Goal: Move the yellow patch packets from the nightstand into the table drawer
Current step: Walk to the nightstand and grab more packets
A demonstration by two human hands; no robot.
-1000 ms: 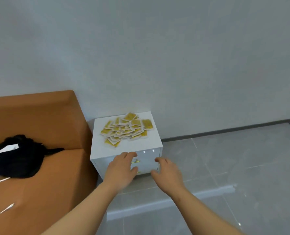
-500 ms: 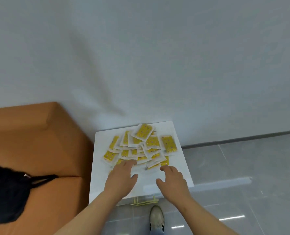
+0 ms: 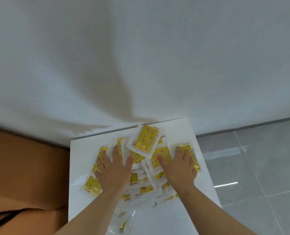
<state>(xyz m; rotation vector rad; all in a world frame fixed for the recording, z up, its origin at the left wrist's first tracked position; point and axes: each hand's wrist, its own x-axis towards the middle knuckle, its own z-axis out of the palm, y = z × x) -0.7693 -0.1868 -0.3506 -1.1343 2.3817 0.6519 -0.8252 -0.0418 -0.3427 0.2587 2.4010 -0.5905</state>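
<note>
An orange sofa (image 3: 25, 175) stands at the left, just beside the white nightstand (image 3: 79, 160). The left hand (image 3: 114, 172) lies palm-down with fingers spread flat on the heap of yellow patch packets (image 3: 145, 141) covering the nightstand top. The right hand (image 3: 179, 168) presses the heap's right side likewise, fingers splayed, gripping nothing

Both bare forearms reach forward from the near edge, angled slightly toward each other. The left hand (image 3: 113, 168) lies palm down with its fingers spread and pointing away. The right hand (image 3: 178, 165) lies the same way just beside it, thumbs toward each other, apart.
</note>
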